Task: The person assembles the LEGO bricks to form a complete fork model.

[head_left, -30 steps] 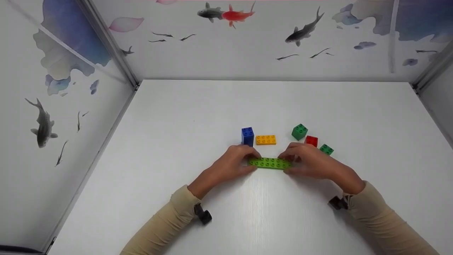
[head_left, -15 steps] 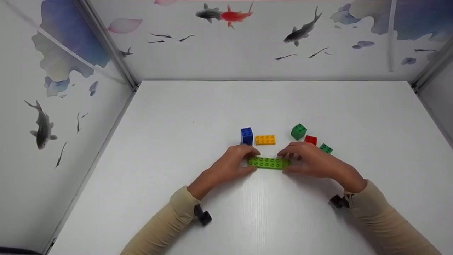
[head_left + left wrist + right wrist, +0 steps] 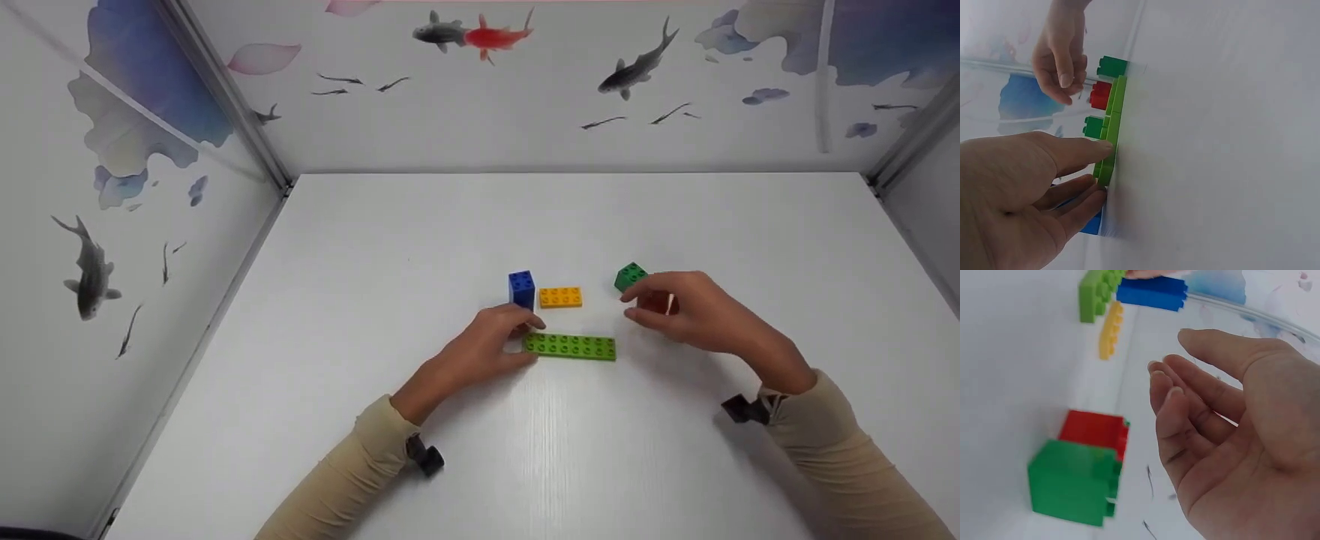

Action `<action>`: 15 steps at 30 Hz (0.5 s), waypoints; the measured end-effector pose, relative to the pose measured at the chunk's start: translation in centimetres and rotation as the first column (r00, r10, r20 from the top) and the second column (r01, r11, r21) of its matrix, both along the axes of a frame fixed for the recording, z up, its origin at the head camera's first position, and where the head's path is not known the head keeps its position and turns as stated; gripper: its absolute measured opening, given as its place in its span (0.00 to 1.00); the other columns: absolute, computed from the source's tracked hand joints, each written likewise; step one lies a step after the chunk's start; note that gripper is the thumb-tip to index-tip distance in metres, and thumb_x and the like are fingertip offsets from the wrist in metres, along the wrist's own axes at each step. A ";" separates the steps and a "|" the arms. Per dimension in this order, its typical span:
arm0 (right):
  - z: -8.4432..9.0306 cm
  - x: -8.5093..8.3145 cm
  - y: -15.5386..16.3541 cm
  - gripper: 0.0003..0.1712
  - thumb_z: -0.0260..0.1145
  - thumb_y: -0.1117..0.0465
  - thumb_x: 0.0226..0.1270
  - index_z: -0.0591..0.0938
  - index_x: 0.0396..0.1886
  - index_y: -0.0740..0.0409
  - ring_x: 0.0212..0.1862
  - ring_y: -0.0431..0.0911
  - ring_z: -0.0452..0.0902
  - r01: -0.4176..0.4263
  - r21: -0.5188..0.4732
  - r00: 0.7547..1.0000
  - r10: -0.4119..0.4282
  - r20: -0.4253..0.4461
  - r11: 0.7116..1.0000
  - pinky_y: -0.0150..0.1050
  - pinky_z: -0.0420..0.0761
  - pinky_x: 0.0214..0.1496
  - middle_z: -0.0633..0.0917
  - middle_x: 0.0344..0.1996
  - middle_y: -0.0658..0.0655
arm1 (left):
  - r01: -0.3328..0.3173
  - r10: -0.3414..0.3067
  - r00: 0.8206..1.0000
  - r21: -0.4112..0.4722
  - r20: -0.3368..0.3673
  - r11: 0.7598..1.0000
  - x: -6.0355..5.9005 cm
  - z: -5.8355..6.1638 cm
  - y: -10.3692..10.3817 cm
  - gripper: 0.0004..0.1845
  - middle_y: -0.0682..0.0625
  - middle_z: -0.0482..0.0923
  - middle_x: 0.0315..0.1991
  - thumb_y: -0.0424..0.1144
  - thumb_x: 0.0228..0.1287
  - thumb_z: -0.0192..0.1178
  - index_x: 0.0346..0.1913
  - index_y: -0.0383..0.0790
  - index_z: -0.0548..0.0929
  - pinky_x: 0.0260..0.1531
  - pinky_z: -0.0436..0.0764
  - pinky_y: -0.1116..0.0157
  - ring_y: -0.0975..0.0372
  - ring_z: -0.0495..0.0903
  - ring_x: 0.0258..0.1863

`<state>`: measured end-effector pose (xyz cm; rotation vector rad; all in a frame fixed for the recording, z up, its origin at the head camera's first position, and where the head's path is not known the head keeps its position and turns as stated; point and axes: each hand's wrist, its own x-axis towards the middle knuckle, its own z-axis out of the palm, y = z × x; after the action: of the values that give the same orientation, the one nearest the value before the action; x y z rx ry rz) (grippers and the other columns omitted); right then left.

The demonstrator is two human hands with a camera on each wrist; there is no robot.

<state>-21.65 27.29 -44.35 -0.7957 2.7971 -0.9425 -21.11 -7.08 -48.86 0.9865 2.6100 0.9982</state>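
Note:
A long lime-green brick (image 3: 576, 347) with two rows of studs lies on the table. My left hand (image 3: 484, 343) holds its left end, with the thumb along the near side and fingertips at the far side. Raised above the table to the right, my right hand (image 3: 694, 311) has loosely bent fingers and nothing between them. In the head view it covers the red brick (image 3: 1092, 429) and a green brick (image 3: 1072, 484), which show in the right wrist view. A second green brick (image 3: 628, 276) is partly visible beyond its fingertips.
Behind the left hand stands a tall blue brick (image 3: 522, 288). Beside it, a flat yellow brick (image 3: 561, 298) lies just beyond the lime-green one. White panels with painted fish border the white table (image 3: 420, 225) at the back and sides.
My right hand has let go of the lime-green brick's right end and moved up and to the right, over the red and green bricks. My left hand has stayed at the left end.

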 end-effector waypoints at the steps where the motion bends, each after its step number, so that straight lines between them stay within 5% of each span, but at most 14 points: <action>1: 0.3 -0.1 0.3 0.10 0.76 0.60 0.73 0.91 0.52 0.51 0.38 0.40 0.81 0.007 0.000 1.000 -0.007 -0.006 1.000 0.32 0.84 0.39 0.89 0.35 0.43 | 0.000 0.000 1.000 -0.002 -0.004 1.000 0.0 0.0 -0.1 0.19 0.46 0.86 0.57 0.33 0.70 0.73 0.62 0.38 0.86 0.60 0.87 0.64 0.59 0.85 0.54; 7: 1.2 -0.3 2.1 0.12 0.78 0.59 0.71 0.90 0.52 0.52 0.39 0.44 0.80 0.072 0.060 0.997 -0.073 0.013 0.996 0.31 0.81 0.39 0.88 0.35 0.46 | -0.001 0.000 1.000 -0.018 -0.004 1.000 -0.2 0.0 -0.4 0.18 0.45 0.86 0.55 0.33 0.70 0.73 0.60 0.38 0.87 0.58 0.88 0.64 0.57 0.86 0.53; 15: 1.9 -0.4 3.6 0.29 0.79 0.53 0.69 0.81 0.63 0.61 0.48 0.51 0.79 0.155 0.190 0.973 -0.183 0.140 0.969 0.37 0.82 0.41 0.86 0.45 0.57 | 0.002 -0.002 1.000 -0.020 0.006 1.000 -0.1 0.1 -0.4 0.16 0.46 0.87 0.53 0.32 0.70 0.73 0.58 0.38 0.88 0.55 0.88 0.66 0.59 0.86 0.50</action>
<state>-22.09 30.86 -42.50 -0.4442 2.7932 -0.7258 -21.23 -7.43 -48.81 0.9800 2.6078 0.9712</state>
